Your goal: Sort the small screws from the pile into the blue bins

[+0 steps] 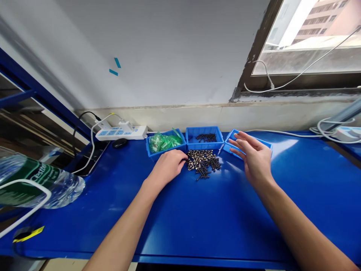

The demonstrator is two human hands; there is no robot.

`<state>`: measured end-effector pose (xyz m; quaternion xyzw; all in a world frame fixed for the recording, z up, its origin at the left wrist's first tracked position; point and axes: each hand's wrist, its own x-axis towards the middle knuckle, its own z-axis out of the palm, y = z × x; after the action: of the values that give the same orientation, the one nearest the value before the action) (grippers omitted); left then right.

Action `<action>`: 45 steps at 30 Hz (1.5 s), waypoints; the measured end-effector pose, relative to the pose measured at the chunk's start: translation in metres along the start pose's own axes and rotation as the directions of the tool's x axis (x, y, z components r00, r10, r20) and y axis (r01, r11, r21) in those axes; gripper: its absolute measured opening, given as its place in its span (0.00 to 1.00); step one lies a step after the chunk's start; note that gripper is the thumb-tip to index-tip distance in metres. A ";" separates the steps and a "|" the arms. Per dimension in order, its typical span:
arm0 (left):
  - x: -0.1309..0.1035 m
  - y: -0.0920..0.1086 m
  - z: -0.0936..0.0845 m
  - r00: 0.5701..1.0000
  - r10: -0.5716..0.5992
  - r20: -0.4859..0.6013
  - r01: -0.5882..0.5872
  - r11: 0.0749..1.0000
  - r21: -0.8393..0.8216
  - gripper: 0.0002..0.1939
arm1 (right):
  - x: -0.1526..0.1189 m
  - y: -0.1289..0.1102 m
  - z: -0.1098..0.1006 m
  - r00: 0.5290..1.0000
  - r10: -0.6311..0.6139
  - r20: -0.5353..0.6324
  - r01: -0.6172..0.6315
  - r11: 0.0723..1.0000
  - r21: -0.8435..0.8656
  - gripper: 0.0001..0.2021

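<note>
A pile of loose dark and shiny screws point(203, 161) lies on the blue table. My left hand point(169, 165) reaches the pile's left edge, its fingers curled together. Something dark shows at its fingertips, too small to make out. Behind the pile, a blue bin point(203, 145) holds dark screws. To its left, another blue bin point(166, 153) contains green plastic bags point(163, 141). My right hand point(254, 154) is over the right blue bin point(231, 136), fingers apart and with nothing visible in them. It hides much of that bin's inside.
A white power strip point(126, 133) with plugged-in adapters lies along the wall, near a black mouse point(120, 143). At the left a large water bottle point(42, 180) lies on its side. White cables run along the back, and a window point(310, 41) is at upper right.
</note>
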<state>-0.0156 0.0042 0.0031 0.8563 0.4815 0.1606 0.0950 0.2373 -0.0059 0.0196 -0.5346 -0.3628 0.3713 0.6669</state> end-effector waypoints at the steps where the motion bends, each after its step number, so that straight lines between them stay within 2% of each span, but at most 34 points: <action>1: 0.000 0.001 0.000 1.000 -0.003 0.009 0.003 1.000 0.013 0.11 | 0.000 -0.001 0.000 1.000 0.001 -0.004 -0.001 1.000 -0.006 0.19; 5: 0.000 0.002 -0.001 1.000 0.002 0.002 -0.002 0.999 0.050 0.09 | -0.003 -0.002 0.002 1.000 0.018 0.001 -0.018 1.000 0.001 0.20; 8: 0.001 0.002 0.000 0.999 0.051 -0.007 -0.050 0.999 0.013 0.11 | -0.004 0.000 0.002 0.996 -0.007 0.083 0.011 0.999 -0.040 0.19; 11: 0.001 0.001 0.000 0.998 0.050 0.034 -0.049 0.999 -0.020 0.10 | -0.006 0.001 0.004 0.989 -0.014 0.146 0.024 0.997 -0.066 0.17; 18: 0.001 0.002 -0.006 0.996 0.000 0.084 0.004 0.999 -0.052 0.05 | -0.015 -0.004 0.014 0.987 0.073 0.145 -0.071 0.997 -0.020 0.16; 24: 0.001 -0.003 -0.008 0.995 0.010 0.100 0.000 0.995 -0.099 0.06 | -0.015 -0.004 0.016 0.984 0.087 0.158 -0.083 0.996 -0.035 0.16; 30: 0.002 -0.005 -0.007 0.996 0.084 0.013 -0.080 0.976 -0.202 0.06 | -0.015 0.001 0.016 0.974 0.067 0.215 -0.061 0.998 -0.036 0.14; 32: 0.003 -0.001 -0.007 0.994 0.097 -0.052 -0.107 0.956 -0.272 0.05 | -0.016 0.005 0.016 0.955 0.065 0.291 -0.045 0.996 -0.077 0.14; 34: 0.003 0.005 -0.007 0.989 0.092 -0.120 -0.130 0.923 -0.362 0.06 | -0.017 0.008 0.016 0.914 0.074 0.398 -0.017 0.989 -0.145 0.14; 36: 0.003 0.012 -0.007 0.983 0.073 -0.169 -0.143 0.881 -0.452 0.06 | -0.019 0.011 0.017 0.857 0.097 0.507 0.010 0.979 -0.205 0.14; 39: 0.002 0.019 -0.008 0.983 0.040 -0.181 -0.136 0.817 -0.560 0.05 | -0.023 0.014 0.019 0.767 0.140 0.627 -0.007 0.978 -0.210 0.16; 42: 0.002 0.021 -0.008 0.985 0.031 -0.168 -0.129 0.776 -0.617 0.04 | -0.025 0.018 0.019 0.706 0.156 0.691 -0.070 0.986 -0.151 0.14; 45: 0.002 0.022 -0.008 0.984 0.033 -0.176 -0.138 0.763 -0.632 0.04 | -0.026 0.023 0.019 0.686 0.170 0.707 -0.116 0.985 -0.124 0.13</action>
<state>0.0001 -0.0053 0.0177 0.7783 0.3639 0.3852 0.3367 0.2063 -0.0167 -0.0018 -0.3978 -0.5629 0.5877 0.4236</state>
